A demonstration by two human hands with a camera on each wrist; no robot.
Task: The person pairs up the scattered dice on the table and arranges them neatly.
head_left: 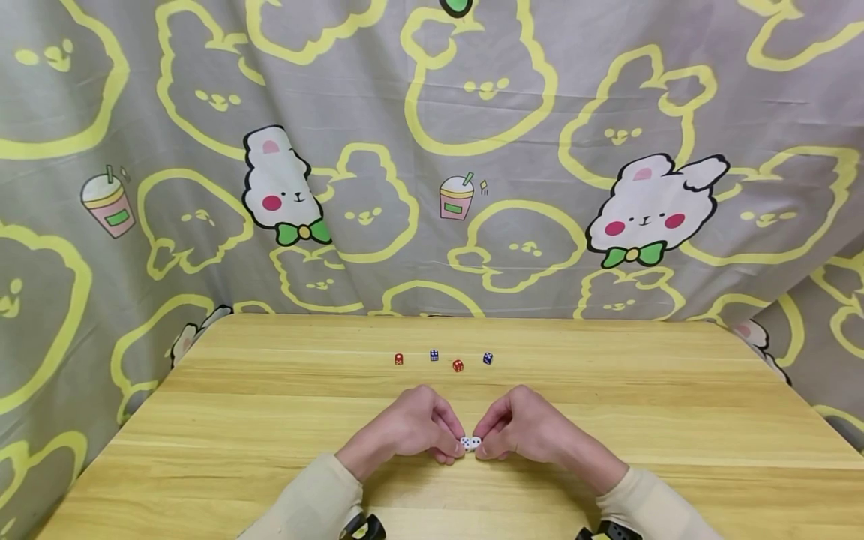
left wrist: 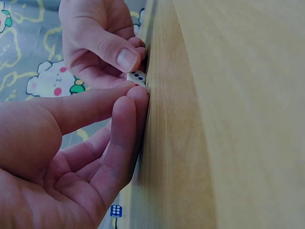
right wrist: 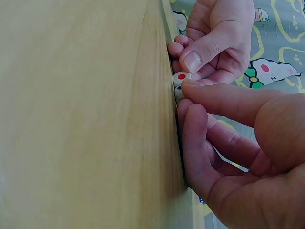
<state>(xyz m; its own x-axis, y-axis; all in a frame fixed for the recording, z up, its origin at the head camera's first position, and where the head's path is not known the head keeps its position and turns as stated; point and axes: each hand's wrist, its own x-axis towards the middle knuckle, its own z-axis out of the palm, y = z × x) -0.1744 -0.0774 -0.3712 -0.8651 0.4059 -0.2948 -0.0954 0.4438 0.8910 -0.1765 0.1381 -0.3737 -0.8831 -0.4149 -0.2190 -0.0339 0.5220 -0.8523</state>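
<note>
Two white dice, a left one (head_left: 466,443) and a right one (head_left: 476,442), sit side by side on the wooden table (head_left: 270,420), touching. My left hand (head_left: 421,424) pinches the left die between thumb and fingers. From the other side my right hand (head_left: 529,426) pinches the right die the same way. In the left wrist view a white die with blue pips (left wrist: 137,76) shows between the two hands; the left fingertips cover most of the other one. The right wrist view shows a white die with a red pip (right wrist: 181,77) beside the die at the right fingertips.
Beyond the hands lie a red die (head_left: 399,359), a blue die (head_left: 434,355), another red die (head_left: 457,365) and another blue die (head_left: 487,358), spaced apart in a rough row. A patterned grey curtain (head_left: 378,97) hangs behind the table's far edge.
</note>
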